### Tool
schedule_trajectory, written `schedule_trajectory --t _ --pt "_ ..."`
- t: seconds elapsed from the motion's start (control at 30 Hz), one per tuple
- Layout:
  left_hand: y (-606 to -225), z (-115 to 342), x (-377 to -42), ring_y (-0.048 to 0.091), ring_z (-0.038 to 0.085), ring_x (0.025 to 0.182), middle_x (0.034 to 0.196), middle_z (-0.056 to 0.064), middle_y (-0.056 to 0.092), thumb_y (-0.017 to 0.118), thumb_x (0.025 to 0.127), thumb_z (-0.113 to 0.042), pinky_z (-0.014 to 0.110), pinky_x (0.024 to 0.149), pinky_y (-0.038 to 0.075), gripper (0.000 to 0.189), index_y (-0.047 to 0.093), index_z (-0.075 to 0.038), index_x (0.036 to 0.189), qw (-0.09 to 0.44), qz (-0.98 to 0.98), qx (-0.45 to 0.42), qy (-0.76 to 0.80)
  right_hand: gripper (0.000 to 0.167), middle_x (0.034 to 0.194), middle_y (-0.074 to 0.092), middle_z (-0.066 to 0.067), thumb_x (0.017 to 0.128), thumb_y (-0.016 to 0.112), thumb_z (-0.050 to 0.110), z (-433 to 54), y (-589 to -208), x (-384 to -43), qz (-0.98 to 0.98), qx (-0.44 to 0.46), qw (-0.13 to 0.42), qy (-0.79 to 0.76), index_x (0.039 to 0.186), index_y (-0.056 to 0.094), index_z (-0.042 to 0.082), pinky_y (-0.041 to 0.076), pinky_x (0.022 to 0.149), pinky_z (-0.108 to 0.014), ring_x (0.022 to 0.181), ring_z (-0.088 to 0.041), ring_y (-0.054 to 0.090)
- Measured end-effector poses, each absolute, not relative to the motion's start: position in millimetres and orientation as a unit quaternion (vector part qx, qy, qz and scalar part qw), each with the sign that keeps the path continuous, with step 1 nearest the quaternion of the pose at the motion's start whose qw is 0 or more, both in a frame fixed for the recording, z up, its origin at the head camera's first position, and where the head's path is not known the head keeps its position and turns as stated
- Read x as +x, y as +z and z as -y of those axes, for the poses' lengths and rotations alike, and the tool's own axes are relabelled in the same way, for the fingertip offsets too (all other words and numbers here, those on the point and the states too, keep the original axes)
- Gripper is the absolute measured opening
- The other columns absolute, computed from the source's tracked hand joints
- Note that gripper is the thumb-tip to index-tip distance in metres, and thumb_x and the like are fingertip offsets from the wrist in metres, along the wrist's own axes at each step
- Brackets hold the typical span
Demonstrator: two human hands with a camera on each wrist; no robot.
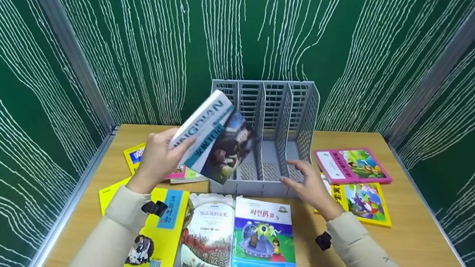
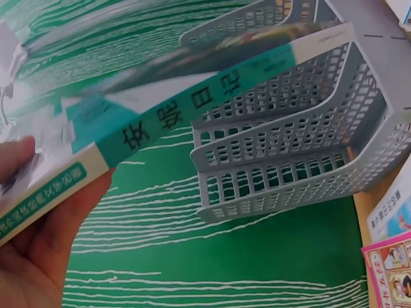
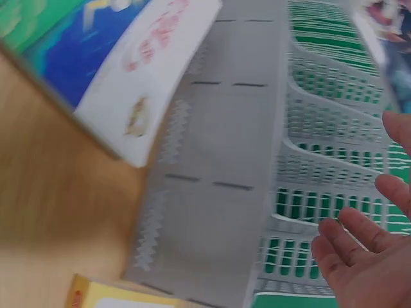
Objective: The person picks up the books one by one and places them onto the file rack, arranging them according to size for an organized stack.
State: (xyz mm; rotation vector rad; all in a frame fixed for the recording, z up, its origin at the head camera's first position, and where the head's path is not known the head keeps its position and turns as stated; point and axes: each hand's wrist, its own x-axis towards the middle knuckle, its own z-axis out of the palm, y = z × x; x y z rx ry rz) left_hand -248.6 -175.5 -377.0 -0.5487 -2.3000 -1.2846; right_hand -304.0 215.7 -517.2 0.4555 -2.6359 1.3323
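My left hand grips a thick book by its upper left end, thumb on the cover, in the head view. The book has a white and teal band and a dark picture, and it tilts in front of the left slots of a grey file rack. Its teal spine faces the left wrist view. My right hand is empty, its fingers spread and loosely bent at the rack's front right. In the right wrist view, that hand's fingers overlap the perforated dividers.
In front of the rack lie a yellow book, a white illustrated book and a blue book. A pink book overlaps another yellow book at right. More books lie at left, partly behind my left arm. Green walls enclose the table.
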Motion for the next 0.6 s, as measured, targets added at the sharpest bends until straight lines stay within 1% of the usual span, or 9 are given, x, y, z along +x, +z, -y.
schedule_trajectory --t 0.1,0.27,0.33,0.4,0.47,0.53,0.6 --pt "-378 181 -247 0.082 0.039 0.102 0.119 0.021 0.081 0.076 0.102 -0.011 0.049 0.079 0.069 0.025 0.077 0.004 0.123 0.269 0.828 -0.182 -0.457 0.056 0.151 0.058 -0.030 0.096 0.082 0.016 -217 -528 -307 0.896 0.156 0.070 0.409 0.146 0.062 -0.002 0.042 0.122 -0.068 0.143 -0.051 0.053" --pt "-379 188 -246 0.083 0.037 0.097 0.116 0.021 0.082 0.077 0.101 -0.010 0.040 0.070 0.069 0.025 0.077 0.005 0.121 0.339 0.821 -0.146 -0.435 0.053 0.148 0.058 -0.031 0.096 0.084 0.021 -219 -543 -311 0.919 0.173 0.080 0.345 0.141 0.067 0.001 0.046 0.117 -0.069 0.137 -0.053 0.057" --pt "-380 189 -246 0.083 0.037 0.097 0.116 0.021 0.081 0.077 0.101 -0.010 0.038 0.069 0.068 0.025 0.076 0.006 0.121 0.360 0.818 -0.130 -0.431 0.052 0.149 0.057 -0.032 0.097 0.083 0.024 -219 -547 -311 0.927 0.171 0.070 0.326 0.142 0.067 0.002 0.046 0.116 -0.070 0.137 -0.054 0.057" --pt "-381 188 -246 0.083 0.037 0.096 0.116 0.021 0.081 0.076 0.102 -0.010 0.033 0.067 0.067 0.025 0.076 0.006 0.121 0.376 0.814 -0.117 -0.427 0.052 0.151 0.056 -0.033 0.099 0.081 0.027 -219 -550 -311 0.935 0.168 0.061 0.307 0.142 0.067 0.003 0.047 0.115 -0.071 0.137 -0.055 0.057" --pt "-382 186 -248 0.083 0.037 0.096 0.116 0.022 0.081 0.076 0.102 -0.011 0.025 0.066 0.065 0.026 0.076 0.007 0.121 0.388 0.811 -0.108 -0.425 0.052 0.150 0.057 -0.033 0.100 0.079 0.030 -218 -553 -312 0.940 0.168 0.058 0.291 0.143 0.067 0.004 0.047 0.114 -0.072 0.136 -0.056 0.058" --pt "-383 182 -250 0.083 0.038 0.093 0.115 0.023 0.081 0.075 0.103 -0.012 0.017 0.063 0.061 0.027 0.075 0.008 0.121 0.394 0.809 -0.098 -0.425 0.051 0.147 0.061 -0.032 0.102 0.076 0.033 -217 -554 -313 0.944 0.169 0.058 0.277 0.143 0.067 0.003 0.048 0.113 -0.071 0.133 -0.055 0.061" --pt "-383 178 -253 0.083 0.038 0.092 0.116 0.023 0.081 0.074 0.104 -0.014 0.014 0.061 0.058 0.029 0.074 0.008 0.123 0.391 0.809 -0.087 -0.430 0.049 0.141 0.066 -0.031 0.104 0.072 0.034 -215 -555 -314 0.947 0.172 0.061 0.263 0.142 0.068 0.002 0.050 0.111 -0.070 0.128 -0.054 0.065"
